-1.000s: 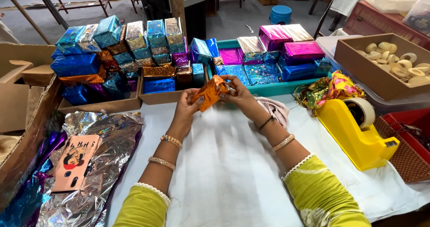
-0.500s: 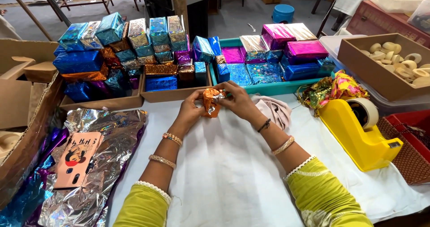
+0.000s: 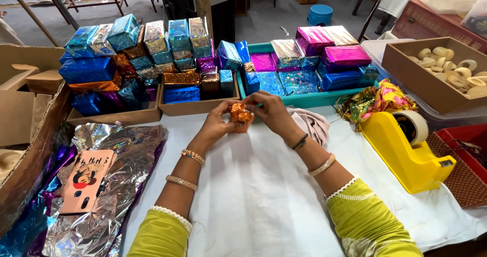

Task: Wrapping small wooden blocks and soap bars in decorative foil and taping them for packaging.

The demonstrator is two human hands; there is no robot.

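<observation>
Both my hands hold a small parcel wrapped in shiny orange foil [image 3: 240, 114] above the white cloth [image 3: 264, 196] that covers the table. My left hand [image 3: 217, 125] grips its left side with thumb and fingers. My right hand [image 3: 270, 111] closes over its top and right side, fingers pressing the foil. The parcel sits just in front of the teal tray [image 3: 304, 100] and the cardboard tray [image 3: 195, 106], both filled with foil-wrapped boxes.
A yellow tape dispenser [image 3: 406, 148] stands at the right. Silver foil sheets [image 3: 109, 181] with a pink phone [image 3: 87, 178] lie at the left. A cardboard box of tape rolls [image 3: 431, 87] and a red basket [image 3: 464, 155] sit at the right. Crumpled colourful foil [image 3: 378, 99] lies beside the dispenser.
The orange foil, looser and spread wider a second ago, is now folded tight around the parcel. Both hands have drawn closer together on it.
</observation>
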